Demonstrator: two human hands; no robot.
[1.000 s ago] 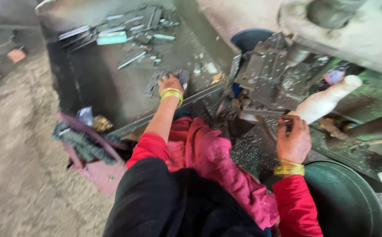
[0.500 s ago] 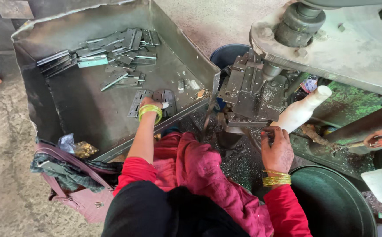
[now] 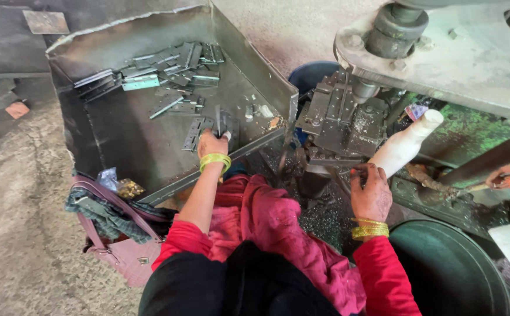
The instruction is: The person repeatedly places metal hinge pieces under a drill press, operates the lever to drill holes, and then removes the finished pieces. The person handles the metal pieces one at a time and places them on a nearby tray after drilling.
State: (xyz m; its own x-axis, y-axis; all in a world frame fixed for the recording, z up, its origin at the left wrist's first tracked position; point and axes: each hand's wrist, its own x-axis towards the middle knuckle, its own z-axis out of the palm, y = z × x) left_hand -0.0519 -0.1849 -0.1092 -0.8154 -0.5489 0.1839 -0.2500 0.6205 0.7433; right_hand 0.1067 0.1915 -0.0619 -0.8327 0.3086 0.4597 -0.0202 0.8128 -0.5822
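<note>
My left hand (image 3: 212, 143) reaches into a large sheet-metal tray (image 3: 120, 134) and grips a small stack of flat metal hinge plates (image 3: 224, 122) at the tray's near edge. More hinge plates (image 3: 167, 70) lie scattered and piled at the far side of the tray. My right hand (image 3: 371, 190) rests by the base of a press machine, fingers pinched on a thin metal tool (image 3: 340, 178) that points toward the die block (image 3: 337, 117). A white plastic bottle (image 3: 404, 146) leans just beyond that hand.
The press machine's grey body (image 3: 442, 52) overhangs at upper right. A dark round drum (image 3: 448, 269) sits at lower right, a blue bucket (image 3: 313, 76) behind the die. A pink handbag (image 3: 120, 251) with a cloth lies left of my lap. Metal shavings cover the ground near the die.
My left hand has closed on a stack of hinge plates at the tray's near edge. My right hand stays by the die. The view has tilted, showing more of the tray.
</note>
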